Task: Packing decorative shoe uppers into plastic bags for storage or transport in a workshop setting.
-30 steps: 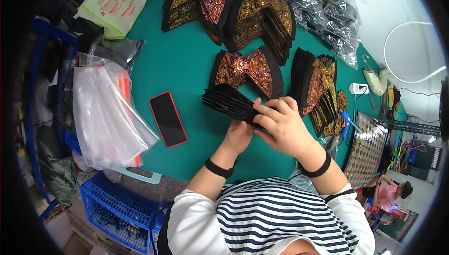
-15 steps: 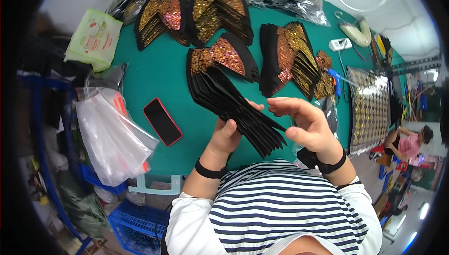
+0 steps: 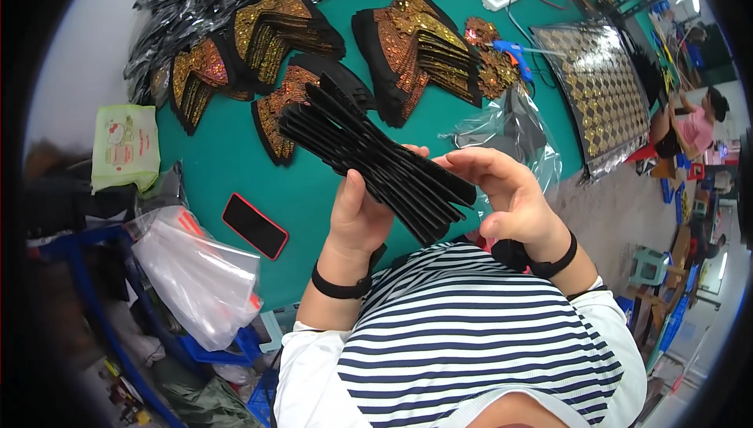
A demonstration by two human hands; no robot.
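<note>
Both my hands hold a thick stack of black bow-shaped pieces [image 3: 369, 153], lifted off the green table [image 3: 212, 169] in front of my chest. My left hand [image 3: 357, 216] grips the stack from below near its middle. My right hand [image 3: 502, 193] closes on its lower right end, fingers curled over the edge. Behind the stack lie piles of black pieces with gold and copper sequins [image 3: 423, 51], fanned out on the table.
A black phone with a red rim [image 3: 255, 225] lies left of my hands. Clear plastic bags [image 3: 200, 279] sit at the left edge above a blue crate. A blue glue gun [image 3: 514, 50], a patterned panel [image 3: 604, 83] and a seated person [image 3: 690, 126] are at the right.
The stack has come up off the table toward my chest and turned, with both hands still on it. The view has tilted so the table sits further up and left.
</note>
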